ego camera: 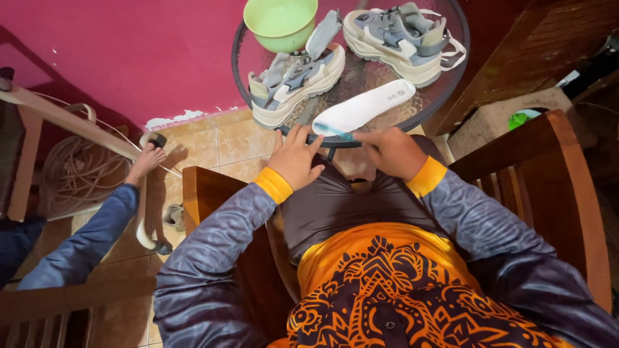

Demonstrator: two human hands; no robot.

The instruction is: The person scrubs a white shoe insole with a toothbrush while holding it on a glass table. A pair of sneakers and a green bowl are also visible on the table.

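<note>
Brushing white insole (364,106) with right hand (391,151), toothbrush (335,131).

the left hand (295,160) steadies a white insole (363,106) at the round glass table's (445,87) edge; the right hand (393,152) grips a teal brush (335,132) on it. two grey sandals (296,80) and a green bowl (281,22) sit behind.

Warm, fairly dim indoor light; colours look saturated. Deep shadow fills the right edge and lower corners. Wide-angle bending curves the frame edges. The centre stays sharp, without glare.
</note>
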